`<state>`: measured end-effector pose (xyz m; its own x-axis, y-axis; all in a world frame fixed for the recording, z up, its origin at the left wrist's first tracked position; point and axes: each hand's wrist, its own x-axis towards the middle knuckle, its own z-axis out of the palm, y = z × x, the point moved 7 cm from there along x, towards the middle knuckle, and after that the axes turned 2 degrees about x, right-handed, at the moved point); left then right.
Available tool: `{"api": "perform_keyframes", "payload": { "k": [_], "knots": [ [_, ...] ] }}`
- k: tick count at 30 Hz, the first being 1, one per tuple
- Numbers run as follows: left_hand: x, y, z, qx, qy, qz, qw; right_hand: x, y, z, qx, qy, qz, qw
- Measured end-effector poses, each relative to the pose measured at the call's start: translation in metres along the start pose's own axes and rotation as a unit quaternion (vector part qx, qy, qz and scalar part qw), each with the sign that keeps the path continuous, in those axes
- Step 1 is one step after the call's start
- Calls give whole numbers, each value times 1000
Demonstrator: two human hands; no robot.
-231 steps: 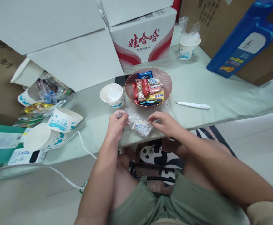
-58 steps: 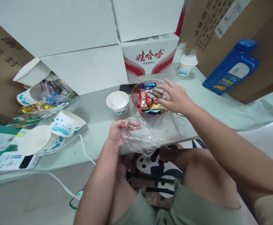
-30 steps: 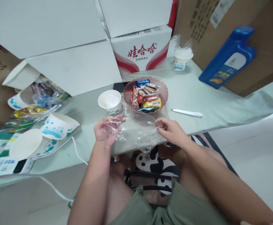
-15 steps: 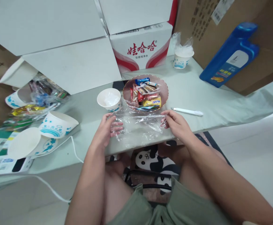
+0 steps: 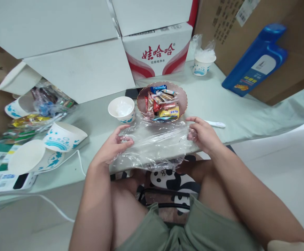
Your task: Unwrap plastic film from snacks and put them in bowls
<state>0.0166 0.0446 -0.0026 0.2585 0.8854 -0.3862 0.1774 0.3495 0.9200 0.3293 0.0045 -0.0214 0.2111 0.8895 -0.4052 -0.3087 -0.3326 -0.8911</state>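
A thin sheet of clear plastic film (image 5: 157,143) stretches, crinkled, between my two hands, its lower side hanging over the table's front edge. My left hand (image 5: 116,143) has its fingers curled in the film's left side. At the film's right side, my right hand (image 5: 200,134) grips it with bent fingers, the film lying over some fingertips. Just beyond the film is a pink ribbed bowl (image 5: 184,101) of wrapped snacks (image 5: 169,111). Left of that bowl stands a white paper cup (image 5: 127,120) with crumpled clear plastic (image 5: 124,108) inside.
A white-handled knife (image 5: 216,124) lies right of my right hand. Tipped paper cups (image 5: 63,137) and snack packets (image 5: 31,122) crowd the left. At the back are a white-and-red carton (image 5: 157,52), another plastic-filled cup (image 5: 204,66) and a blue bottle (image 5: 255,62). A white cable (image 5: 81,162) trails leftward.
My hands have moved apart, the left one leftward and the right one rightward. Between them the film is spread wider and now reaches lower, over the table edge.
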Motion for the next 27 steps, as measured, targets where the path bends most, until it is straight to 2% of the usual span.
{"api": "perform_keyframes", "payload": {
  "k": [3, 5, 7, 8, 9, 10, 11, 12, 14, 15, 17, 21, 27],
  "knots": [
    [2, 0, -1, -26, -9, 14, 1000, 7, -1, -3, 36, 5, -23, 999],
    [4, -1, -1, -41, -10, 17, 999, 7, -6, -13, 14, 59, -80, 995],
    [5, -2, -1, -52, 2, 24, 998, -5, -22, -26, -55, 137, -210, 966],
    [6, -2, -2, -56, 11, 27, 998, -17, -32, -26, -105, 149, -296, 938],
    [6, -2, -3, -58, 19, 28, 998, -31, -41, -18, -160, 125, -380, 902],
    [6, -2, -3, -58, 26, 28, 998, -45, -45, -5, -217, 65, -451, 863],
    [6, -2, -2, -57, 29, 26, 998, -58, -44, 12, -274, -22, -496, 823],
    [6, -2, -2, -54, 29, 20, 998, -68, -35, 30, -331, -118, -512, 784],
    [6, -3, 1, -52, 27, 10, 998, -79, -9, 57, -439, -270, -474, 714],
    [6, -3, 2, -54, 24, 4, 998, -78, 4, 65, -486, -305, -442, 690],
    [6, -4, 3, -58, 19, -5, 998, -70, 24, 72, -553, -322, -388, 663],
    [4, -4, 2, -57, 18, -14, 998, -53, 39, 69, -580, -307, -363, 661],
    [3, -10, -7, -18, 43, -23, 999, -57, 29, 60, -547, -310, -376, 680]
  ]
}}
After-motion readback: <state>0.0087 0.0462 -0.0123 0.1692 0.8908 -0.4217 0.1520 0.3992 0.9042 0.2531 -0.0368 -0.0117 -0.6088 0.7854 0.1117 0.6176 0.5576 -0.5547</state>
